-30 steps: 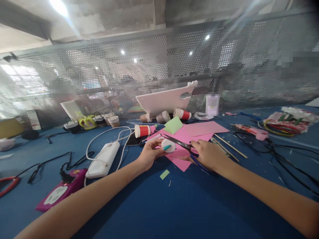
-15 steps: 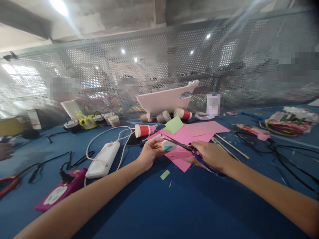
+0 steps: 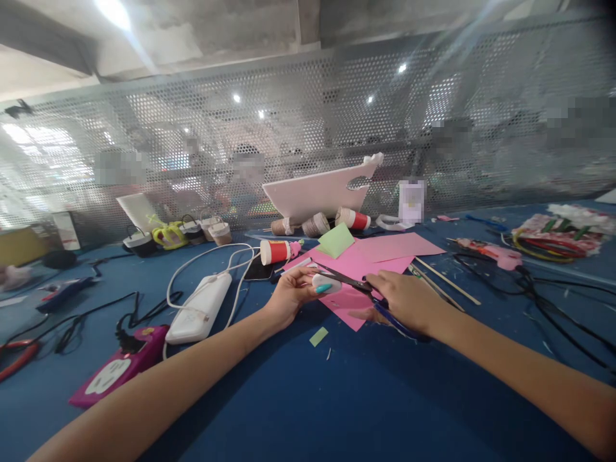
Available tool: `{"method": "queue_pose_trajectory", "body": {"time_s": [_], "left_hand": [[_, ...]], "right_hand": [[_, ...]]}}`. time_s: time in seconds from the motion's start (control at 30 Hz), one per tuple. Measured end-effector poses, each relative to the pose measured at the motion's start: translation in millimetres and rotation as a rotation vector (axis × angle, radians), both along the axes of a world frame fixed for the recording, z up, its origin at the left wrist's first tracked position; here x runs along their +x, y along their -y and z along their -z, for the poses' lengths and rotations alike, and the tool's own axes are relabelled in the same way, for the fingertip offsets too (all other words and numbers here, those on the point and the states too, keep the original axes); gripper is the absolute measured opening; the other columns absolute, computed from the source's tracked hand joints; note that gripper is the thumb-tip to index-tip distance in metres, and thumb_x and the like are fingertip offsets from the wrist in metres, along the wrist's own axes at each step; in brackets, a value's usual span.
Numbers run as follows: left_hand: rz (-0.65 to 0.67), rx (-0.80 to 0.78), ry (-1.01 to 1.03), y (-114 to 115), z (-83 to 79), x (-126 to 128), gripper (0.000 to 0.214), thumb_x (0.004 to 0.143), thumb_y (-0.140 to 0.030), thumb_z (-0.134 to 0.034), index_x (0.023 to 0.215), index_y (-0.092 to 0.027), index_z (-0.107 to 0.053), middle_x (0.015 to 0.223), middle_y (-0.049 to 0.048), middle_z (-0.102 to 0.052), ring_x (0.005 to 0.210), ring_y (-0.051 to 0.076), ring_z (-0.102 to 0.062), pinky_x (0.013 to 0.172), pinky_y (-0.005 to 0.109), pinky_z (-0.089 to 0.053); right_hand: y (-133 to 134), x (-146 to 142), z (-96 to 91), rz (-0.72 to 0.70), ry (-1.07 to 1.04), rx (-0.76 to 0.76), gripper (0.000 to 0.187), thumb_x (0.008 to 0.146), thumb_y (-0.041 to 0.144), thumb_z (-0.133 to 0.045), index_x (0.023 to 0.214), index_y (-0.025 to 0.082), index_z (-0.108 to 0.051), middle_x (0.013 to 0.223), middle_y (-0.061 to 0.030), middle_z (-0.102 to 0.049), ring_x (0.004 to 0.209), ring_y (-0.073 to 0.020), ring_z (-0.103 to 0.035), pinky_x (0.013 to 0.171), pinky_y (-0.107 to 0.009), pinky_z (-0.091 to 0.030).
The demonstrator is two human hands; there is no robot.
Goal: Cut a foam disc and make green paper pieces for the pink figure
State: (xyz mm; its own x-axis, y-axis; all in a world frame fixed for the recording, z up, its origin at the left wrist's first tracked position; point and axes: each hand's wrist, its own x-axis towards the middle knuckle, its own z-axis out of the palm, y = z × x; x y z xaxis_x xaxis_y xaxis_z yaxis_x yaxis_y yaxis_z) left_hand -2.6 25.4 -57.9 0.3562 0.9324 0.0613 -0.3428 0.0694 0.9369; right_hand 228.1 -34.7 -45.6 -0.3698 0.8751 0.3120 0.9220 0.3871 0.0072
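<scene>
My left hand (image 3: 291, 296) pinches a small rounded white piece (image 3: 332, 283) with a teal patch, perhaps a fingernail, over it; its material is unclear. In my right hand (image 3: 402, 298) are scissors (image 3: 355, 282) with dark blue handles, their blades reaching across the top of the white piece. Beneath both hands lie sheets of pink paper (image 3: 349, 316), with a light green paper (image 3: 337, 240) on top. A small green scrap (image 3: 318, 337) rests on the blue table in front.
A white power bank (image 3: 199, 311) with a cable and a magenta box (image 3: 120, 369) sit at left. Behind stand paper cups (image 3: 276, 252) and a white board (image 3: 320, 189). Wooden sticks (image 3: 447, 282), a pink glue gun (image 3: 505, 258) and black cables lie at right.
The scissor blades have drawn closer together across the white piece, and my right fingers have shifted slightly. At far left a dark blue tool now lies on the table near another person's hand.
</scene>
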Motion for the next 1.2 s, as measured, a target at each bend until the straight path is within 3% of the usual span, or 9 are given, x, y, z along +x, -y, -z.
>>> {"method": "queue_pose_trajectory", "body": {"time_s": [0.2, 0.4, 0.67, 0.87, 1.0, 1.2], "left_hand": [[-0.021, 0.001, -0.007, 0.8, 0.2, 1.0, 0.044, 0.044, -0.013, -0.087, 0.08, -0.013, -0.063, 0.067, -0.0005, -0.068, 0.065, 0.016, -0.067, 0.072, 0.036, -0.058], [-0.038, 0.013, -0.015, -0.2, 1.8, 0.4, 0.04, 0.045, -0.014, -0.087, 0.078, -0.013, -0.063, 0.063, -0.0021, -0.066, 0.063, 0.015, -0.066, 0.068, 0.033, -0.059], [-0.033, 0.012, -0.015, 0.5, 0.3, 0.3, 0.044, 0.046, -0.016, -0.087, 0.084, -0.014, -0.065, 0.065, -0.0018, -0.067, 0.064, 0.015, -0.066, 0.069, 0.034, -0.058], [-0.06, 0.007, -0.017, 2.4, -1.7, 1.3, 0.045, 0.044, -0.014, -0.087, 0.082, -0.013, -0.064, 0.062, -0.003, -0.064, 0.063, 0.015, -0.066, 0.069, 0.034, -0.058], [-0.083, 0.012, -0.017, 1.3, -0.6, 1.6, 0.045, 0.044, -0.014, -0.087, 0.083, -0.013, -0.064, 0.061, -0.0038, -0.062, 0.062, 0.015, -0.065, 0.07, 0.036, -0.058], [-0.077, 0.02, -0.004, 0.9, -0.8, 1.7, 0.044, 0.043, -0.014, -0.087, 0.08, -0.013, -0.063, 0.061, -0.0032, -0.063, 0.061, 0.014, -0.064, 0.067, 0.034, -0.059]], "right_hand": [[1.4, -1.8, -2.3, 0.029, -0.026, -0.006, 0.051, 0.085, 0.064, -0.042, 0.094, 0.017, -0.06, 0.084, -0.0099, -0.063, 0.073, -0.0236, -0.064, 0.06, -0.029, -0.04], [-0.3, -1.7, -1.2, 0.047, -0.018, -0.019, 0.054, 0.085, 0.064, -0.04, 0.1, 0.015, -0.061, 0.084, -0.0116, -0.064, 0.074, -0.0247, -0.064, 0.058, -0.028, -0.038], [-7.6, 9.7, -1.2, 0.041, -0.038, 0.06, 0.052, 0.084, 0.064, -0.044, 0.091, 0.016, -0.06, 0.077, -0.0106, -0.065, 0.068, -0.0232, -0.062, 0.056, -0.028, -0.037], [-10.5, 14.8, 0.1, 0.019, -0.017, 0.131, 0.051, 0.085, 0.061, -0.043, 0.098, 0.014, -0.057, 0.091, -0.0132, -0.065, 0.08, -0.0259, -0.063, 0.061, -0.031, -0.041], [-9.7, 11.5, 1.4, -0.003, -0.011, 0.128, 0.049, 0.083, 0.062, -0.044, 0.09, 0.016, -0.057, 0.086, -0.0116, -0.064, 0.078, -0.0254, -0.062, 0.061, -0.031, -0.041], [-4.6, 3.4, -1.8, 0.057, 0.033, 0.091, 0.054, 0.085, 0.064, -0.041, 0.095, 0.014, -0.059, 0.087, -0.0127, -0.064, 0.076, -0.0251, -0.063, 0.059, -0.03, -0.04]]}}
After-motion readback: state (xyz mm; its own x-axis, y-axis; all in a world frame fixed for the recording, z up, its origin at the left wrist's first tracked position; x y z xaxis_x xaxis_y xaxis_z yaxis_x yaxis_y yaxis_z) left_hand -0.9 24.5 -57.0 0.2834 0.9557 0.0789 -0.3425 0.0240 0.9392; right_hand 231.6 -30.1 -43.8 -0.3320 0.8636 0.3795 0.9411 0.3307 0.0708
